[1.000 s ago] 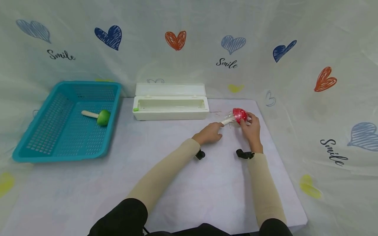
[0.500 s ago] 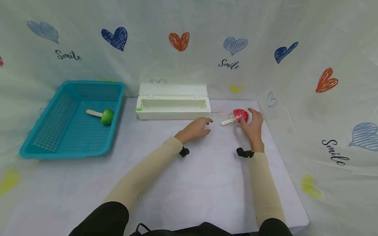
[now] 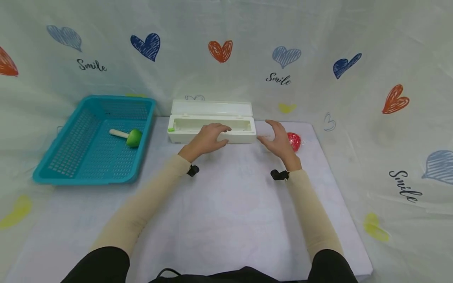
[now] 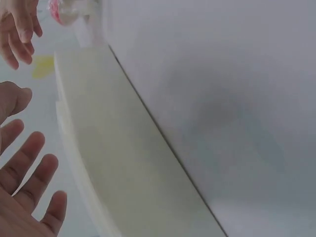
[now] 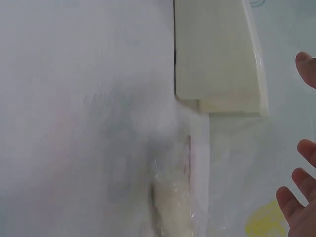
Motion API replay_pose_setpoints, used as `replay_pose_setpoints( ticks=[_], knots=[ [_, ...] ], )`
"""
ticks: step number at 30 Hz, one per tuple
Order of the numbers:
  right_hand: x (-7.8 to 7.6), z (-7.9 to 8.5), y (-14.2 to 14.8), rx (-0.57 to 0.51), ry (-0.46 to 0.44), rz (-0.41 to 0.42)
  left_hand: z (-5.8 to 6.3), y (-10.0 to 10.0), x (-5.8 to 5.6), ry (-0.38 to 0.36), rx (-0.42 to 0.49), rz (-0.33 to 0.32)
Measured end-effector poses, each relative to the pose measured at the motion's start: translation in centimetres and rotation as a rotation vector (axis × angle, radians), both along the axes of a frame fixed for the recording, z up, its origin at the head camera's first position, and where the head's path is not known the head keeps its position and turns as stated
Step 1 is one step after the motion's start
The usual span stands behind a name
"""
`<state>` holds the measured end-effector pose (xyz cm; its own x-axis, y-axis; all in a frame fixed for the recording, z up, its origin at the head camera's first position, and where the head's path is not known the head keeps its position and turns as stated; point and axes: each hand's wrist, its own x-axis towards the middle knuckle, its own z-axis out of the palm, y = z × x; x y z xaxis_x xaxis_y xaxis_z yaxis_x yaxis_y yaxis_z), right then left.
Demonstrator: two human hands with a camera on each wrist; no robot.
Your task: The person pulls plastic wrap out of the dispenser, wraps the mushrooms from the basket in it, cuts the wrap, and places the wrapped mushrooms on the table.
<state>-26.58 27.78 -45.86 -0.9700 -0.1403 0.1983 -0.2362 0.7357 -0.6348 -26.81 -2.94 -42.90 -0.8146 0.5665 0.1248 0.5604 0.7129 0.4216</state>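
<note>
1. Just then, both hands hovered at the white box (image 3: 212, 127), a long, narrow cling-film dispenser lying crosswise at the far side of the table (image 3: 226, 220), its lid standing open at the back.
2. The left hand (image 3: 209, 136) was at the box's front edge, fingers relaxed and spread, holding nothing; whether it touched the box was unclear.
3. The right hand (image 3: 277, 138) hung just off the box's right end, fingers apart and empty.
4. To my mind, handling it well meant steadying the light plastic box with one hand, so it did not slide on the smooth cloth.
5. Close behind the right hand lay a red toy mushroom (image 3: 294, 140), wrapped in clear film.
6. Well off to the left of the left hand, a teal basket (image 3: 63, 157) held a green toy mushroom (image 3: 131, 137).
</note>
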Motion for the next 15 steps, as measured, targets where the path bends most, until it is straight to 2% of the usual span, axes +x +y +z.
replay_pose_setpoints(
  ticks=[4, 7, 12, 15],
  knots=[
    [-0.7, -0.2, -2.1, 0.010, -0.057, 0.060, -0.1, -2.4, -0.6, -0.001, -0.021, 0.070],
    [-1.2, -0.4, -3.3, 0.016, -0.066, 0.103, -0.3, -4.1, -1.1, -0.040, -0.014, 0.134],
    [-1.8, -0.6, -4.8, 0.028, -0.064, 0.128, -0.8, -6.8, -1.6, -0.096, -0.018, 0.224],
    [-2.2, -0.8, -5.5, 0.048, -0.025, 0.147, -1.1, -8.2, -1.8, -0.111, -0.038, 0.262]
  ],
)
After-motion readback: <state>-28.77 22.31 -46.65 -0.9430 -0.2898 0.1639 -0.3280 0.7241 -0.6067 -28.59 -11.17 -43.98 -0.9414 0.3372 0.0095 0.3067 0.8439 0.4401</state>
